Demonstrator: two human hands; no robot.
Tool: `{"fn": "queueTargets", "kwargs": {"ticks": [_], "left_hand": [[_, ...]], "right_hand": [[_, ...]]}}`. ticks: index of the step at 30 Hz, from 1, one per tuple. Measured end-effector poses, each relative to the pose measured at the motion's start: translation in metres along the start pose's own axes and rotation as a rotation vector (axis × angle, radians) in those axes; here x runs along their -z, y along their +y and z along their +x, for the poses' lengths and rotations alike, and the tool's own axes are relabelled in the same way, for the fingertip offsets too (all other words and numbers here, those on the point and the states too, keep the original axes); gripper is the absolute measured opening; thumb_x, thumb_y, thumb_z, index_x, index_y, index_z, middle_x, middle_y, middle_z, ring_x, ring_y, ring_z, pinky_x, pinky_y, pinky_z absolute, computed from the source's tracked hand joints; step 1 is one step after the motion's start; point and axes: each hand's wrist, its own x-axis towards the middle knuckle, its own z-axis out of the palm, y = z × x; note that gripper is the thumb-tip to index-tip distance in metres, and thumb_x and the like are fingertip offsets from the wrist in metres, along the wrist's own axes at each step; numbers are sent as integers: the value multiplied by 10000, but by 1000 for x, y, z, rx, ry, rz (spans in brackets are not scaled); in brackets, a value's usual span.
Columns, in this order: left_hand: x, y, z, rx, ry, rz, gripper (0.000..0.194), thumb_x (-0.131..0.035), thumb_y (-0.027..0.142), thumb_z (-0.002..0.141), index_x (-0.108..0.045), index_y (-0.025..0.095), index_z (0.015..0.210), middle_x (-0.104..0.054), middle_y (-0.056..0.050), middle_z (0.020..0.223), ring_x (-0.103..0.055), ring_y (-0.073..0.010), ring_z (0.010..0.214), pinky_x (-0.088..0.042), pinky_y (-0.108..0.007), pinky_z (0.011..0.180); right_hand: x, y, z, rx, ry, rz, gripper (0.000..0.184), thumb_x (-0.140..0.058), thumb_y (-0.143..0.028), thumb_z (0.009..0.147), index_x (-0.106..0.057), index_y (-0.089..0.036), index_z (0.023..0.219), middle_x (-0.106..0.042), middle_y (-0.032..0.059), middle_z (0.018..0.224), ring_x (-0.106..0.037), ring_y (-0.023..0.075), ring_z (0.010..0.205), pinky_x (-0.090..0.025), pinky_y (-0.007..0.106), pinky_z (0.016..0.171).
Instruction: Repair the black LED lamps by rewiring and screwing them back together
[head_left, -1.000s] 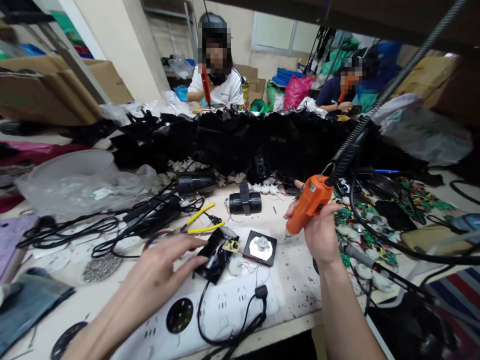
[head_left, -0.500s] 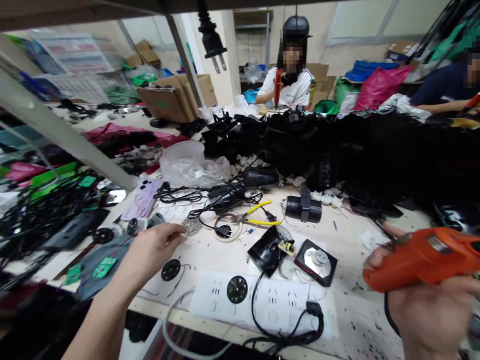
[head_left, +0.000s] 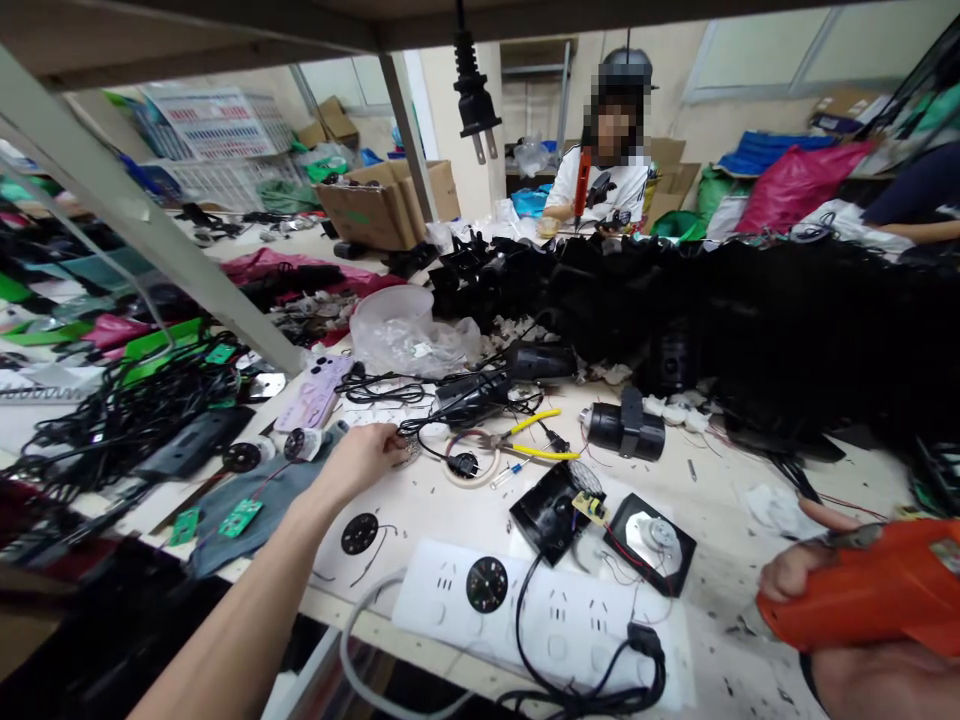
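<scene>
My left hand [head_left: 373, 458] reaches onto a small heap of shiny metal bits, probably screws [head_left: 409, 450], with its fingers bent together; whatever is between the fingertips is hidden. At the right edge, my right hand [head_left: 862, 650] is wrapped round an orange electric screwdriver [head_left: 862, 580], one finger stretched along its far side. Between the hands lie an open black housing [head_left: 551, 510] with a small circuit board [head_left: 590, 507], and a square black part with a silver motor [head_left: 651, 545]. Yellow-handled pliers [head_left: 536, 435] rest across a ring of tape [head_left: 471, 480].
A white power strip [head_left: 517, 590] with a black round disc [head_left: 487, 584] runs along the front edge. A black cylinder [head_left: 624, 430] lies behind. Dark parts [head_left: 750, 320] are heaped at the back. A plug [head_left: 477, 110] hangs overhead. A person [head_left: 611, 180] sits opposite.
My left hand has moved forward onto the small metal heap, covering much of it. The view has shifted, so the scene sits further right; my right hand still holds the orange screwdriver.
</scene>
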Motion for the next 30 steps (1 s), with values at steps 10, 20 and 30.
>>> {"fn": "queueTargets", "kwargs": {"ticks": [10,20,30], "left_hand": [[10,2,-4,12,63,-36,143,-490,356,740,-498,230,673,-642,-21,632,-613,-215,666,-398,-273,619],[27,6,-19,244,177,-484,367,-606,421,679,-671,158,928,-692,-23,686,-649,-203,648,-515,-308,659],[-19,169,-87,242,-541,-1495,418,-896,429,519,-707,108,710,-610,9,546,-492,-48,467,-396,-120,417]], "right_hand": [[1,7,5,31,-38,-43,593,-352,-798,772,-652,-293,855,-555,64,683,-512,253,531,-422,442,473],[3,8,9,83,-123,-67,523,-380,-687,842,-631,-238,938,-584,54,617,-541,243,531,-438,407,477],[-24,-24,-23,365,-190,96,596,-719,-636,693,-591,-213,1093,-575,-27,586,-513,158,510,-456,318,521]]}}
